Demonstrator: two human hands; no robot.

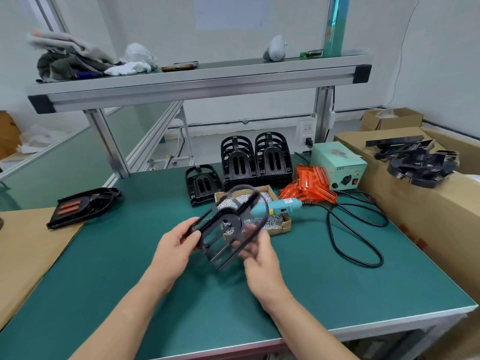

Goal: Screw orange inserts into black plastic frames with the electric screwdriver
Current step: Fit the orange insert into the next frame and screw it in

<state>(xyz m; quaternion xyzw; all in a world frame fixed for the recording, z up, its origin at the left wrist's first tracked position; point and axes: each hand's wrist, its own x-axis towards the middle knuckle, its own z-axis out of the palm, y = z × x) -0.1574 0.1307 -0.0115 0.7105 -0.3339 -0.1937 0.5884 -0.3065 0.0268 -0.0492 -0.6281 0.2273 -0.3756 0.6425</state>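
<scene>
I hold a black plastic frame (228, 227) tilted in the air above the middle of the green table. My left hand (174, 249) grips its left edge, thumb on top. My right hand (259, 253) grips its lower right edge; the frame is motion-blurred. No orange insert shows in it. A pile of orange inserts (309, 184) lies behind the hands to the right. The teal electric screwdriver (279, 206) rests across the screw box, untouched. Stacks of black frames (255, 159) stand at the back.
A cardboard box of silver screws (275, 222) sits just behind the frame. A frame with orange inserts (83, 206) lies at the left. The green power supply (337, 165) and its looping black cable (355, 237) occupy the right. A carton with black parts (420, 162) borders the right edge.
</scene>
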